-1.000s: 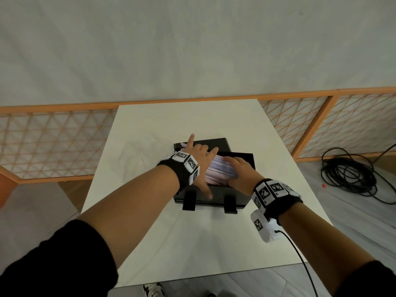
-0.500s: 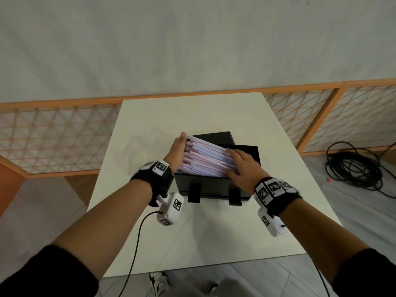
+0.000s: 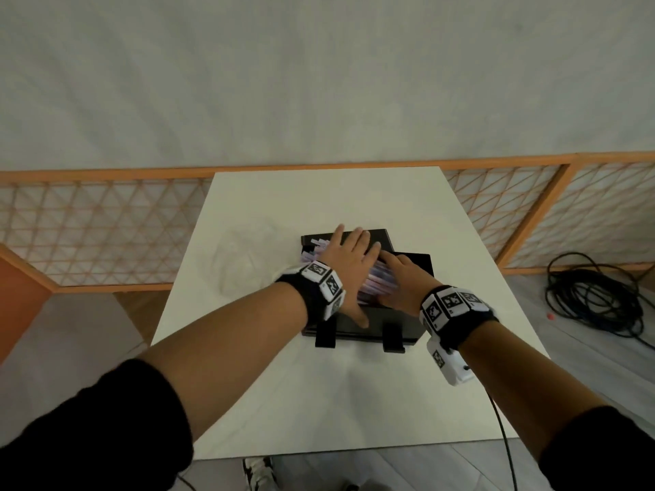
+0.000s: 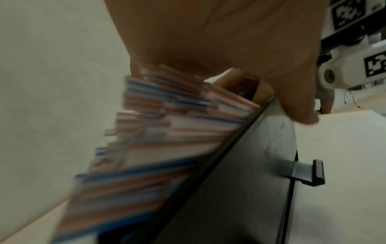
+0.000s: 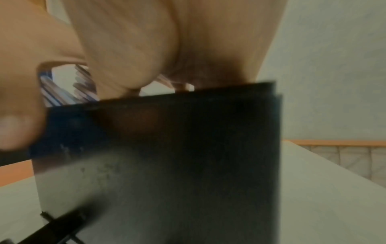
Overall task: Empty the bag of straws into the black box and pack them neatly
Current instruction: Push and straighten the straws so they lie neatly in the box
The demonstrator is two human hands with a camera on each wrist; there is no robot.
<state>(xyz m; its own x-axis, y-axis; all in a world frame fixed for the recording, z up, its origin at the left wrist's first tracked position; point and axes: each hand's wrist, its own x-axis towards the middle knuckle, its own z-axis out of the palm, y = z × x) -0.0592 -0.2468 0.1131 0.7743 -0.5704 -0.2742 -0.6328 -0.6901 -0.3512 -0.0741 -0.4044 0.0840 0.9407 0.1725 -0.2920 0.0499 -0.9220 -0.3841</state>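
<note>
A black box (image 3: 421, 271) stands in the middle of the white table (image 3: 354, 402), with a heap of pink, white and blue wrapped straws (image 3: 377, 283) piled above its rim. My left hand (image 3: 349, 258) lies flat across the top of the straws, fingers spread toward the far side. My right hand (image 3: 398, 278) presses flat on the right part of the pile, fingers pointing left. In the left wrist view the straws (image 4: 163, 148) slant upward against the box wall (image 4: 240, 189) under my palm. In the right wrist view the box front (image 5: 167, 156) fills the frame, with straw ends (image 5: 62, 92) showing above it.
A crumpled clear plastic bag (image 3: 244, 256) lies on the table left of the box. Two black clips (image 3: 394, 338) stick out from the box's near side. An orange lattice fence (image 3: 88, 228) runs behind the table. A coil of black cable (image 3: 599, 295) lies on the floor at right.
My left hand has moved from the left end of the pile onto its top and now lies flat there. The right hand stays pressed on the right side of the straws.
</note>
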